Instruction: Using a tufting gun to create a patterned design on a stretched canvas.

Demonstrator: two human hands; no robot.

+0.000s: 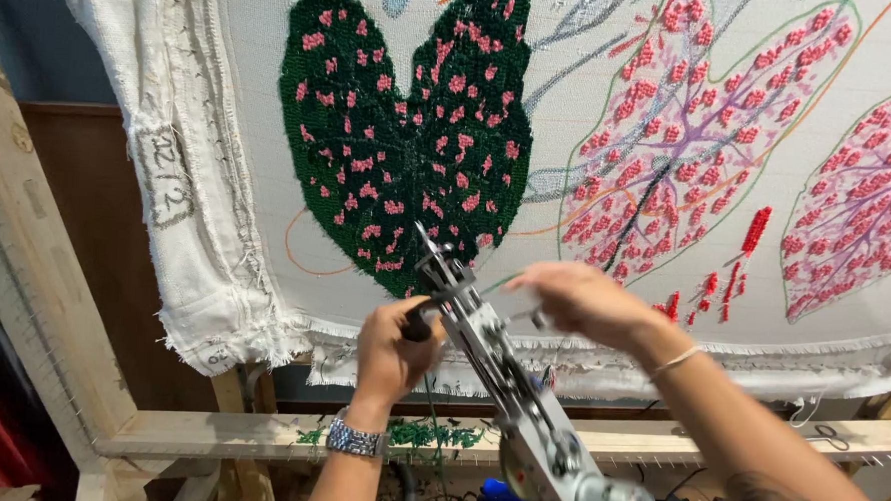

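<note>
The left hand [393,348] has a shiny metal watch [355,439]. The right hand [585,302] has a thin bracelet [677,362].

Bright, even light across the white cloth [663,320], no glare, colours crisp on the green tufted leaf [401,128]. Soft, faint shadows only, tucked under the cloth's lower hem. Dim and murky at far left and down below the wooden frame [207,432]. Motion blur smearing the right hand [583,302]; sharper on the left hand [393,350]. Slightly soft on the metal tufting gun [519,404] near the lens. Wide-angle bowing along the edges, frame post leaning.
</note>
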